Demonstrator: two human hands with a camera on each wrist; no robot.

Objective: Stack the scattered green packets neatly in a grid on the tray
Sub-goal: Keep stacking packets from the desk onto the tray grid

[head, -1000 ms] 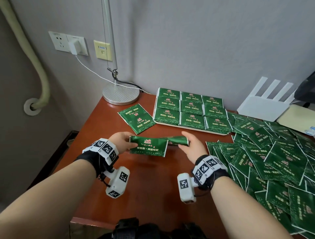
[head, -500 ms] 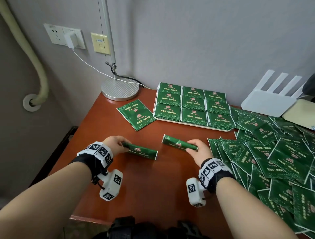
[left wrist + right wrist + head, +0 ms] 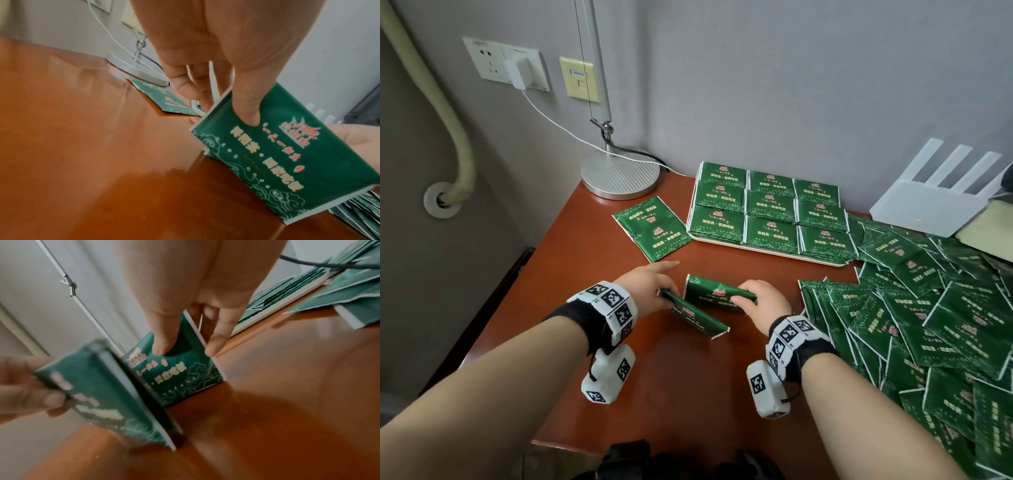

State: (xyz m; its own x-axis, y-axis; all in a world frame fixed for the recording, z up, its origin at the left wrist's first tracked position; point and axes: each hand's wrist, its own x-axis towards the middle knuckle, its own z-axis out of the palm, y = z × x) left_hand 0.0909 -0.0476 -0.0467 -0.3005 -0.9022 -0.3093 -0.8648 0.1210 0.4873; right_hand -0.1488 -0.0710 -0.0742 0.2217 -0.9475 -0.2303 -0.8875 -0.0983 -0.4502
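Where the reddish-brown bench [image 3: 592, 281] met the wall, a tray [image 3: 763, 249] was seen filled with green packets in a three-by-three grid [image 3: 770, 209], and a loose heap of packets [image 3: 928, 308] was spread over the right side. Just left of the tray one single packet [image 3: 652, 228] lay flat. Near the front, a small stack [image 3: 697, 315] was gripped on edge by the left hand [image 3: 645, 291], and another stack [image 3: 717, 294] was clasped by the right hand [image 3: 762, 301], thumbs pressed on the faces.

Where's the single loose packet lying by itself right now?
In the head view, the loose packet lies flat on the table, just left of the tray and in front of the lamp base.
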